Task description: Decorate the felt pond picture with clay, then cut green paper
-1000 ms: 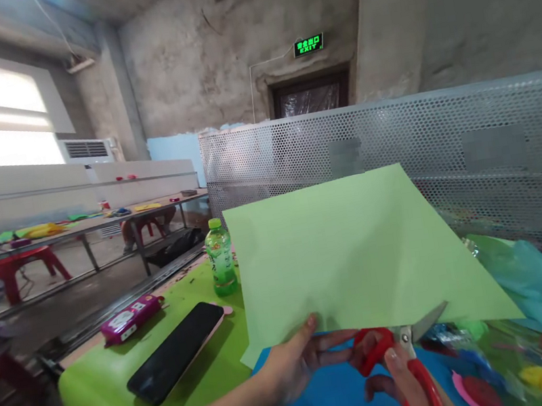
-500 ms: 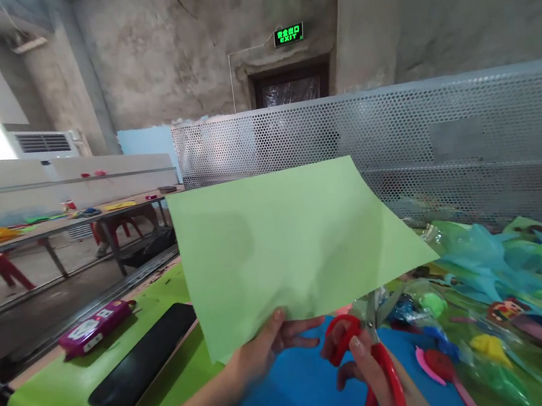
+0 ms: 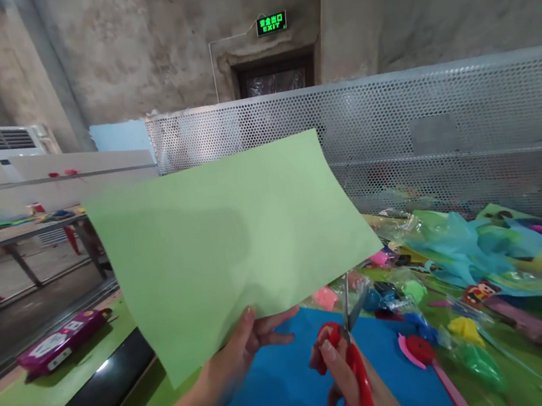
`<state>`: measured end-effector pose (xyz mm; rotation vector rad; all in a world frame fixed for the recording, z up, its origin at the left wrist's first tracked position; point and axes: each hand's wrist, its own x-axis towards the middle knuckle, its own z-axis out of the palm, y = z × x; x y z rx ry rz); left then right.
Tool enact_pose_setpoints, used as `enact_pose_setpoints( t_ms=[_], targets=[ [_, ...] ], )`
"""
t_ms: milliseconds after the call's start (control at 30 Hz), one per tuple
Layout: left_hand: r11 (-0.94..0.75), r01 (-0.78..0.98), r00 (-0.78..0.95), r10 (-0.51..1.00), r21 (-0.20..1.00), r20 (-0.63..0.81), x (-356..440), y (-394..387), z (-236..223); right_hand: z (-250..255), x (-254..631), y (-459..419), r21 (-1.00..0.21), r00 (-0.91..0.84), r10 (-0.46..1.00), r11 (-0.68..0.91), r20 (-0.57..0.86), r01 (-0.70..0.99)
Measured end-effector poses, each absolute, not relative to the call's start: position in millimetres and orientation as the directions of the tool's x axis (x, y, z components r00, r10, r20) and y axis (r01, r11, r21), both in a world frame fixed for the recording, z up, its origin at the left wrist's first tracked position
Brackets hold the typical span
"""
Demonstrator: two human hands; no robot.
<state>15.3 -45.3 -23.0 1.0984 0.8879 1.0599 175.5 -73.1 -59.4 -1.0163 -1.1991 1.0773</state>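
Observation:
My left hand (image 3: pixel 245 344) grips a large sheet of light green paper (image 3: pixel 235 236) by its lower edge, thumb in front and fingers behind or below. The sheet stands tilted up in the air and bends at its right side. In my right hand (image 3: pixel 343 370) is a pair of scissors (image 3: pixel 354 354) with red handles, fingers through the loops. Their blades are parted and point upward, close to the paper's lower right edge; whether they touch it I cannot tell. Beneath both hands lies a blue sheet (image 3: pixel 280 393) on the green table.
To the left are a purple pencil case (image 3: pixel 61 342) and a black oblong case (image 3: pixel 105 387). Bagged modelling clay (image 3: pixel 469 329), a red-and-pink stick (image 3: pixel 420 349) and crumpled blue-green film (image 3: pixel 456 235) cover the right side. A perforated metal screen (image 3: pixel 381 117) stands behind.
The green paper has shifted left in view and tilted, its right side raised. My right hand has moved slightly left and down with the scissors. The whole view has turned a little right.

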Motion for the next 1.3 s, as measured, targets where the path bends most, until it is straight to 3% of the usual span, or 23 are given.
enact_pose_setpoints(
  t_ms=[133,333,767,1067,1300],
  targets=[
    [0.114,-0.049,0.358,0.929,0.992,-0.089,13,-49,-26,-51,177,-74,-0.991,-0.019,1.0,0.012,0.015,-0.135],
    [0.064,0.186,0.404,0.905,0.981,-0.135,5,-49,-33,-32,180,-78,-0.987,-0.071,0.997,-0.033,-0.022,-0.16],
    [0.023,0.314,0.372,0.917,0.949,-0.146,10,-57,-29,-25,178,-80,-0.949,-0.011,1.0,-0.015,-0.013,-0.314],
    [0.021,0.326,0.333,0.933,0.945,-0.135,12,-60,-25,-31,183,-79,-0.97,-0.08,0.996,0.009,0.029,-0.244],
    [0.008,0.351,0.343,0.929,0.936,-0.137,11,-61,-28,-33,183,-79,-0.952,-0.054,0.998,0.018,0.036,-0.305]
  ],
)
